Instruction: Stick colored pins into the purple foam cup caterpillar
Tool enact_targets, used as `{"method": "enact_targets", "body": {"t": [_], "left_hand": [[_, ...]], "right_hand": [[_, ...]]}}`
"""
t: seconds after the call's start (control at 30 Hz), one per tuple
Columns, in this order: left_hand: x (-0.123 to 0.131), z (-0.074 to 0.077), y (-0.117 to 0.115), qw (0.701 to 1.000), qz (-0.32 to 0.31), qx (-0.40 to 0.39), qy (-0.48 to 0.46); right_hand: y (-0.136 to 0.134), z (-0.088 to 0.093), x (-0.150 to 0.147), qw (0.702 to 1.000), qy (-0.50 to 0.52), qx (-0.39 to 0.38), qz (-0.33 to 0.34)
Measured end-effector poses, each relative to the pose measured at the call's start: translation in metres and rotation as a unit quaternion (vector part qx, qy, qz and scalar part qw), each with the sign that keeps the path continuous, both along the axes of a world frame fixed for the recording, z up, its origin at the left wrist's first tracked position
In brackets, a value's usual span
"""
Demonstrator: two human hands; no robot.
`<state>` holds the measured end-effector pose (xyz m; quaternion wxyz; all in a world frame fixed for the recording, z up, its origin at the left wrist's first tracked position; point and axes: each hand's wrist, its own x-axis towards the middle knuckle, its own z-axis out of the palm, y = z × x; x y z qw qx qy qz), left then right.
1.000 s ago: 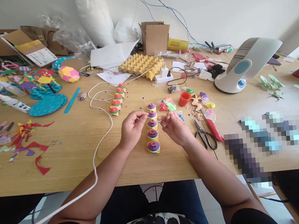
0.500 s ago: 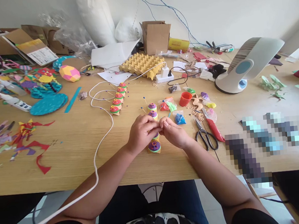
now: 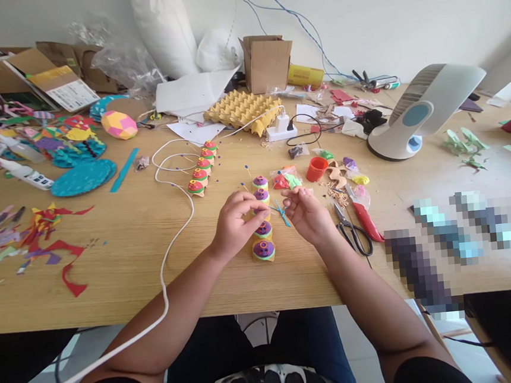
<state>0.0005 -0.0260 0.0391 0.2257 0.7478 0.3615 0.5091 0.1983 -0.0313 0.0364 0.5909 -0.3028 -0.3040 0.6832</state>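
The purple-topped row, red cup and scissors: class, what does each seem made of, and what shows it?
Purple-topped row: matte, perhaps moulded pulp, its bumps resembling the yellow egg tray; the tops could be clay.
Red cup: probably plastic, smooth and evenly coloured.
Scissors: thin grey blades suggest metal; the black handles may be plastic or coated metal.

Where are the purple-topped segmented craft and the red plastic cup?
Purple-topped segmented craft [image 3: 263, 230]: head view, on the second dome from the near end.
Red plastic cup [image 3: 316, 172]: head view, on the outer front wall.

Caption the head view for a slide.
Left hand and right hand near a purple-topped row of cups; red-topped row farther left.
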Motion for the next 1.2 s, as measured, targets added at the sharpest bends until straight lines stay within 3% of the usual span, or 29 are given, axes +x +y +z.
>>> {"method": "enact_targets", "body": {"t": [0.2, 0.47, 0.6, 0.73, 1.2], "left_hand": [[-0.002, -0.003, 0.005, 0.991, -0.008, -0.089, -0.096], [-0.002, -0.005, 0.007, 0.968, -0.062, -0.173, -0.173], [-0.001, -0.005, 0.007, 0.964, -0.082, -0.185, -0.175], [0.000, -0.005, 0.006, 0.965, -0.083, -0.185, -0.169], [0.000, -0.006, 0.005, 0.962, -0.087, -0.190, -0.174]], "right_hand": [[0.001, 0.000, 0.005, 0.999, -0.021, -0.029, 0.005], [-0.006, -0.004, -0.001, 0.989, -0.105, -0.039, 0.098], [-0.010, -0.003, -0.002, 0.976, -0.174, -0.003, 0.133], [-0.012, -0.005, -0.003, 0.963, -0.234, 0.023, 0.130], [-0.011, -0.007, -0.006, 0.976, -0.197, 0.021, 0.090]]}}
